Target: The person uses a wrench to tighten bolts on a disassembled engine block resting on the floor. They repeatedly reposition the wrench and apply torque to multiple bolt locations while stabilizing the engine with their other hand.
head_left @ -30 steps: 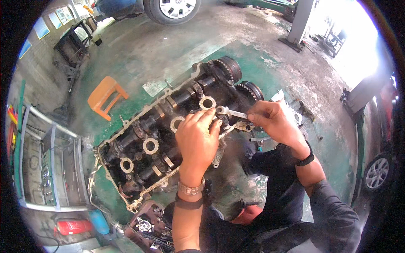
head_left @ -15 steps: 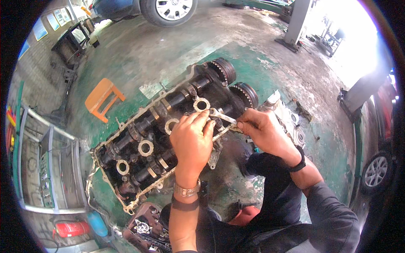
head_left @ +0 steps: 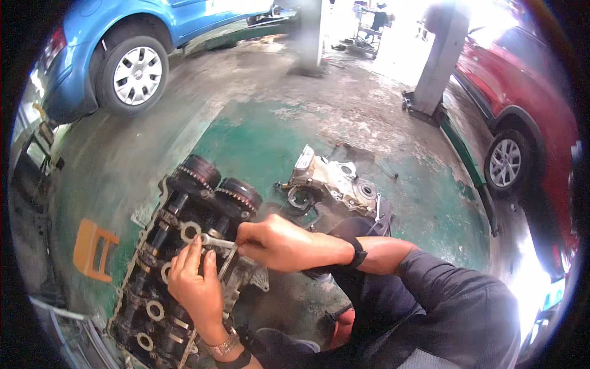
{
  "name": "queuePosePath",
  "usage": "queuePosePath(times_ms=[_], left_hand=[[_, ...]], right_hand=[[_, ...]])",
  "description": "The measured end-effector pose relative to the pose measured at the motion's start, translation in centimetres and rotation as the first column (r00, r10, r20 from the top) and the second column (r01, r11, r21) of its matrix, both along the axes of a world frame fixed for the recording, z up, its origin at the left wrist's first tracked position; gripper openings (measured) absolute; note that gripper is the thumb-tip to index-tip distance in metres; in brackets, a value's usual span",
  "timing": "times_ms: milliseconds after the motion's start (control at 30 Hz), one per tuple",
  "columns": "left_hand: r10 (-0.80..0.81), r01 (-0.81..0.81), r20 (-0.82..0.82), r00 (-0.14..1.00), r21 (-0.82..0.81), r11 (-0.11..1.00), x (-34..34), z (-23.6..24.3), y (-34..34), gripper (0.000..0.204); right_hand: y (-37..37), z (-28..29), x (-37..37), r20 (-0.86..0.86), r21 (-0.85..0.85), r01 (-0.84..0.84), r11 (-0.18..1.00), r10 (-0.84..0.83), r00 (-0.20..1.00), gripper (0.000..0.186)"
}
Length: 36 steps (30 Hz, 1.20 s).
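A dark, oily cylinder head [head_left: 132, 270] with camshafts and pale round spark plug rings lies at the left. Two toothed camshaft sprockets [head_left: 200, 173] stick out at its far end. My right hand [head_left: 273, 244] pinches the near end of a silver wrench [head_left: 220, 242], closed with the thumb pressed on it. The wrench's other end sits by the farthest pale ring, on a bolt I cannot make out. My left hand [head_left: 198, 289] rests over the cylinder head with fingers stretched out, the fingertips touching around that end of the wrench.
A pale metal engine cover [head_left: 337, 178] lies on the green floor beyond my right arm. An orange stool [head_left: 93, 249] stands left of the cylinder head. Farther off are a blue car [head_left: 80, 37], a red car [head_left: 534, 86] and a grey lift post [head_left: 439, 71].
The whole view has swung to the right and up, so the cylinder head shows lower and farther left. Both hands stay at the wrench, whose angle to the head looks little changed.
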<state>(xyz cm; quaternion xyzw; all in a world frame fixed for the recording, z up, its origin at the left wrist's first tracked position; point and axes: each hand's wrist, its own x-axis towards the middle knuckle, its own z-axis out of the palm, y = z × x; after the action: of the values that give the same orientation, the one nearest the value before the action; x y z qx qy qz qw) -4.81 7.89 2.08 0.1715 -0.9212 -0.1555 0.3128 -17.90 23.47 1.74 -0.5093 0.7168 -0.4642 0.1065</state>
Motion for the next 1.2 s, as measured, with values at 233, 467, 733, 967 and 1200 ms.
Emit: queuePosePath(times_ms=[233,467,733,967,1200], left_hand=[[0.039,-0.039,0.053,0.998,0.002,0.999,0.1,0.2,0.3,0.036],[0.040,-0.041,0.047,0.998,0.003,0.999,0.0,0.6,0.5,0.036],[0.013,-0.013,0.016,1.000,-0.006,1.000,0.1,0.4,0.3,0.036],[0.030,-0.031,0.028,0.999,0.004,1.000,0.1,0.6,0.5,0.036],[0.015,-0.016,0.059,0.998,0.014,1.000,0.2,0.8,0.4,0.036]], right_hand=[[0.6,-0.4,1.1,0.138,0.051,-0.105,0.993,0.097,0.986,0.030],[0.2,-1.1,1.5,0.338,-0.064,-0.120,0.991,0.135,0.931,0.035],[0.6,-0.5,2.0,0.848,0.046,-0.358,0.933,0.153,0.508,0.041],[0.6,-1.4,2.7,0.917,-0.039,-0.402,0.915,0.193,0.350,0.045],[0.2,-1.9,3.3,0.891,-0.041,-0.444,0.895,0.234,0.390,0.044]])
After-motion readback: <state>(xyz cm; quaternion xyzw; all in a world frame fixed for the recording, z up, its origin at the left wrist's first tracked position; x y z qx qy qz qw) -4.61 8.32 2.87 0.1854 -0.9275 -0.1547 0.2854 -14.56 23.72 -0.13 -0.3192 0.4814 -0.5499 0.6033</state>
